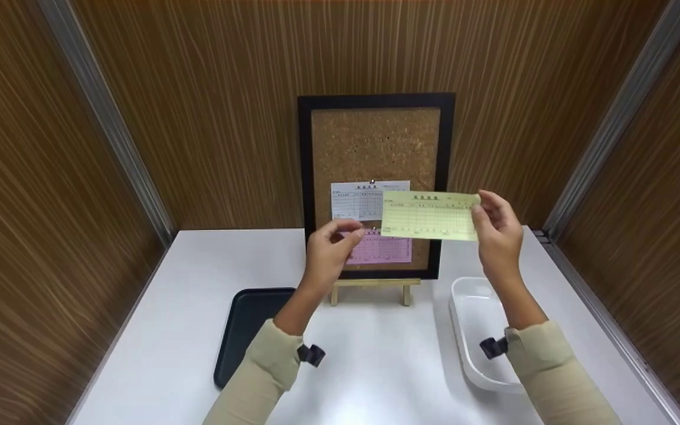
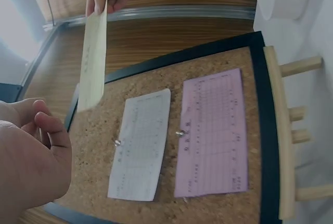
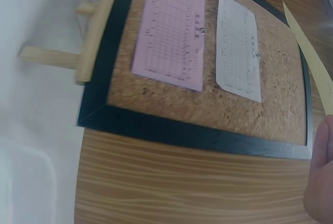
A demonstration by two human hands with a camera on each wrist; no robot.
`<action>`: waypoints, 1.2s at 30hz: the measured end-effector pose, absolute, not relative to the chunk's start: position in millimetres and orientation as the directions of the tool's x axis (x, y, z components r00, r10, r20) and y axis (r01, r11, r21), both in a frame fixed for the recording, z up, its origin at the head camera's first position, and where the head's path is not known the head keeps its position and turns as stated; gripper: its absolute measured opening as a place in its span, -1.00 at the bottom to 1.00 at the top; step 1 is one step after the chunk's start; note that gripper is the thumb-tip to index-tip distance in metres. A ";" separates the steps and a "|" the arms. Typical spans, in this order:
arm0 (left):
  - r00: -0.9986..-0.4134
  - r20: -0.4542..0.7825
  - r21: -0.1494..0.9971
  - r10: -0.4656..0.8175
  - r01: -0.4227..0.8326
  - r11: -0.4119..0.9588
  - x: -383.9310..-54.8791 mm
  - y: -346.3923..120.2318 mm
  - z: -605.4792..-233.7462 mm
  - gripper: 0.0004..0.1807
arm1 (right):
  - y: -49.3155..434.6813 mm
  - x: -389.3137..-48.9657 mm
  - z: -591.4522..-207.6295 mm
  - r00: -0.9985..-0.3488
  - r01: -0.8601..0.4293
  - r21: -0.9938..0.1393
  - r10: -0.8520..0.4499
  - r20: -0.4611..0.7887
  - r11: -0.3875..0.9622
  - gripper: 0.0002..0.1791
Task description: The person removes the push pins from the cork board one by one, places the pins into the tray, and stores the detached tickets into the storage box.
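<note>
My right hand [image 1: 500, 233] pinches the right edge of a yellow printed slip [image 1: 428, 215] between thumb and fingers, holding it in front of a black-framed cork board [image 1: 375, 144]. Left of the slip, a small gap away from it, is my left hand [image 1: 327, 254]. Its fingers [image 2: 57, 135] are bent with thumb and forefinger close together; whether something tiny sits between them is hidden. On the board a white slip [image 1: 349, 202] hangs above a pink slip [image 1: 388, 251], each with a pin at its top edge. The yellow slip and left hand partly cover both in the head view.
The board leans on a wooden easel [image 1: 375, 283] on a white table [image 1: 369, 366]. A dark tray [image 1: 245, 319] lies at the left, partly behind the left forearm. At the right stands a white plastic tub [image 1: 464, 342]. Wood-grain panels [image 1: 216, 88] enclose the table.
</note>
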State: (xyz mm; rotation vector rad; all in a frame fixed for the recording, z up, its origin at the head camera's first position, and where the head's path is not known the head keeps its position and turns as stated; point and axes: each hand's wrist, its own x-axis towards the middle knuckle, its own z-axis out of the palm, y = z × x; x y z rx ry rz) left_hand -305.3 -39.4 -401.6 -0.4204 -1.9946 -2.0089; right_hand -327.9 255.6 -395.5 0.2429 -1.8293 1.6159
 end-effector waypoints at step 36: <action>-0.971 0.085 0.971 -0.223 0.031 0.236 -270.8 -183.6 -546.1 -0.82 | 361.3 -231.0 -516.0 -0.740 -0.024 -0.992 0.665 0.099 0.122 -0.55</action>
